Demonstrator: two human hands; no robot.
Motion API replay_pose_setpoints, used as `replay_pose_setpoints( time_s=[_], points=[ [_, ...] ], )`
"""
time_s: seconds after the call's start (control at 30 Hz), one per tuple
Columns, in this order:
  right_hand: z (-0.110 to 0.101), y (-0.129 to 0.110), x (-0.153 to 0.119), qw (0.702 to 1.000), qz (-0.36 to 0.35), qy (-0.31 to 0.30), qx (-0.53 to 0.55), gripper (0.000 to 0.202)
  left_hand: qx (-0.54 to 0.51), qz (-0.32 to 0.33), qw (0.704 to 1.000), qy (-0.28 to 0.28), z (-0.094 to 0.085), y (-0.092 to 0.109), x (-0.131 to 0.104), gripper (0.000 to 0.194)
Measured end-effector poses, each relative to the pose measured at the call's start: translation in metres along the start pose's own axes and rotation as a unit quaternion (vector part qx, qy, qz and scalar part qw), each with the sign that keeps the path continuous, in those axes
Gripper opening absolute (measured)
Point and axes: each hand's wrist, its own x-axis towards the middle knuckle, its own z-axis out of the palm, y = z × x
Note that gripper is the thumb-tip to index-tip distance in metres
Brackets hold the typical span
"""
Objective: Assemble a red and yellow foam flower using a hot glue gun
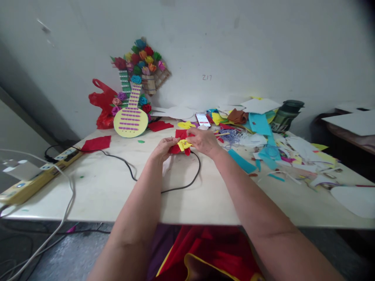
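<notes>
My left hand (166,148) pinches the left side of a small yellow folded piece (184,145), which looks like a paper or felt flower. From the other side, the bent fingers of my right hand (203,141) grip its right edge. Behind and below the yellow piece shows red sheet material (182,134); whether it is held or lies on the table I cannot tell. A thin pale stick (223,134) sticks out past my right hand, and its other end is hidden. Just below the hands, a black cable (197,171) curves across the table.
A yellow power strip (55,169) with plugs lies at the left. Flower-decorated lute-shaped crafts (131,123) lean on the wall beside a red bag (102,103). A phone (203,120), scraps (272,152), tangled string (231,137) and a dark green bottle (287,117) stretch to the right.
</notes>
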Motion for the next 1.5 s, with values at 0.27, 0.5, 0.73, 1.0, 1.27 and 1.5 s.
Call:
replay_pose_setpoints(
  time_s=[0.27,0.5,0.73,1.0,1.27,1.5],
  points=[
    [-0.001,-0.004,0.001,1.0,-0.01,-0.013,0.017,0.029,-0.031,-0.042,0.998,0.035,0.003,-0.001,0.002,0.008],
    [0.0,-0.003,0.001,1.0,0.023,-0.016,0.013,0.029,-0.019,0.011,1.0,0.014,-0.001,-0.003,0.003,0.018],
    [0.005,0.001,-0.001,0.999,0.028,0.003,0.028,0.03,0.028,-0.002,0.998,-0.063,-0.004,0.005,-0.003,0.034],
    [0.007,0.002,0.0,0.999,0.014,0.012,0.031,0.032,0.043,0.018,0.999,-0.004,0.001,0.007,-0.003,0.032],
    [0.008,0.003,0.0,1.0,0.0,0.015,0.011,0.036,0.047,0.024,0.999,0.006,0.003,0.007,-0.004,0.031],
    [0.005,0.002,0.0,0.999,0.007,0.023,0.026,0.028,0.047,0.041,0.998,0.013,0.003,0.008,-0.004,0.029]
  ],
)
